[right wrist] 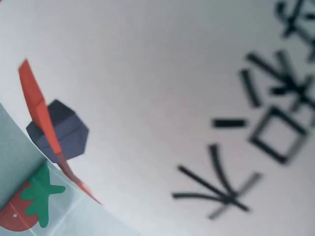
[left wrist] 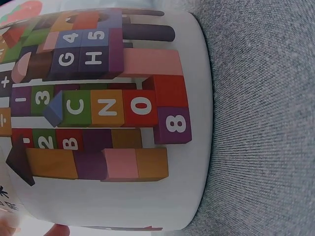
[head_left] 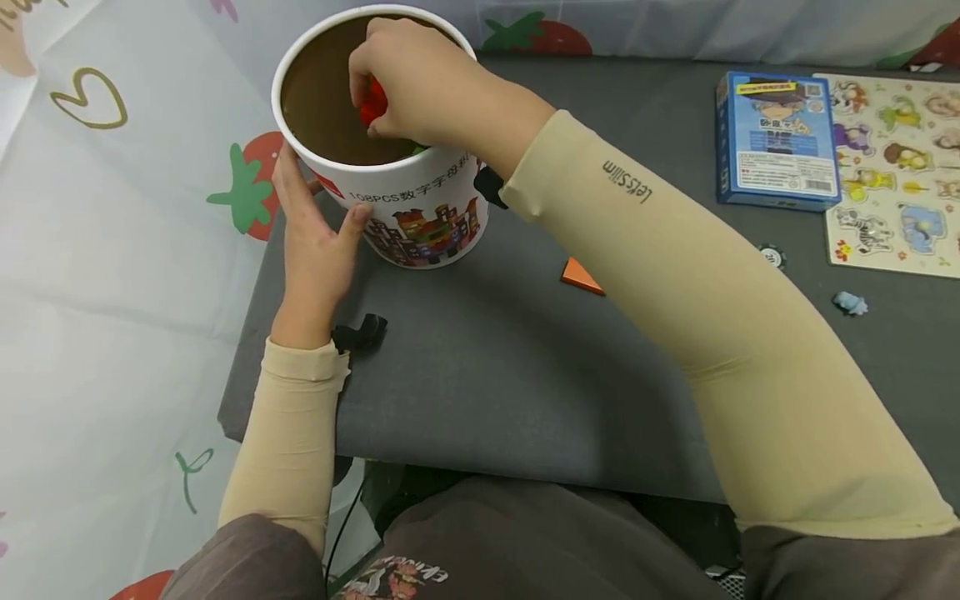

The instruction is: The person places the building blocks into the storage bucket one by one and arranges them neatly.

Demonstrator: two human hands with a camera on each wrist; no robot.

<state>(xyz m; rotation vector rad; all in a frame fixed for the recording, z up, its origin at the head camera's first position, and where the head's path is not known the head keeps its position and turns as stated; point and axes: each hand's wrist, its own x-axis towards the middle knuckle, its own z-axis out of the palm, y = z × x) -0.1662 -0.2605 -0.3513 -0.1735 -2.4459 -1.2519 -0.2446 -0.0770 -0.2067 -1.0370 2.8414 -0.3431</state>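
Observation:
A white round bucket (head_left: 427, 250) with printed toy blocks on its wall stands at the table's back left. My left hand (head_left: 315, 242) holds its left side, with the thumb on the front wall. Over the mouth, my right hand (head_left: 423, 83) reaches in and pinches a small red piece (head_left: 372, 102), mostly covered by the fingers. A bit of green shows near the front rim below that hand. The bucket wall (left wrist: 187, 196) fills much of the left wrist view, and its printed lettering is close in the right wrist view. The bucket's contents are mostly hidden.
An orange piece (head_left: 581, 277) lies on the grey table (head_left: 480, 375), partly behind the right forearm. Farther right are a blue box (head_left: 780, 142), an animal puzzle board (head_left: 900, 175), a small light-blue figure (head_left: 850, 302) and a round token (head_left: 772, 256). A printed curtain (head_left: 135, 250) hangs along the left.

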